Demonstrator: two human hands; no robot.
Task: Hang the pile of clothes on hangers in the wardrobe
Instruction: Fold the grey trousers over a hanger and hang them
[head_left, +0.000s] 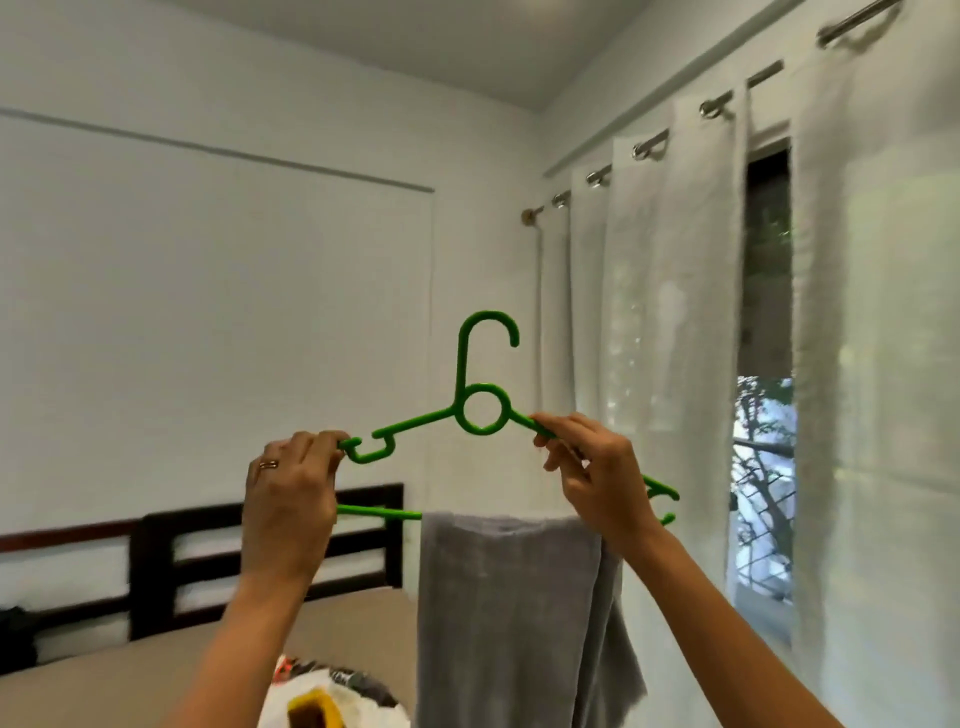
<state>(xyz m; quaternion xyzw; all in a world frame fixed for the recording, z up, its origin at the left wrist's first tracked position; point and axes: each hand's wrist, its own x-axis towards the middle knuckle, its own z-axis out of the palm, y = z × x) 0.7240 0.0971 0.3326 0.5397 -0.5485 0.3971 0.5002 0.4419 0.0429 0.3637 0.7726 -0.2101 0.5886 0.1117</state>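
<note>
**Above the bed, a green hanger (483, 410) is loaded, with no wardrobe in sight**

Above the far corner of the bed (104, 686), beside the curtained window (763, 467), I hold the hanger up by both of its sloping arms. My left hand (291, 493) pinches the left arm just outside its notch, with the fingers (324, 441) pressed together on the plastic. My right hand (592, 467) pinches the right arm close beside the central ring.

A grey garment (509, 597) is folded over the lower bar and hangs straight down. It sits toward the right end, so my right hand is the nearer one to it.

The hanger's long axis runs left to right across my view, with the right end dipping a little. The hook stands up between my hands and opens to the right. I judge the coming move turns on that hook, which must meet a rail.

My right wrist hides part of the right arm and the bar. The garment's hem is cut off at the bottom of my view, and I cannot tell what kind of garment it is. The pile of clothes (332, 696) on the bed shows only as a blurred heap.
</note>
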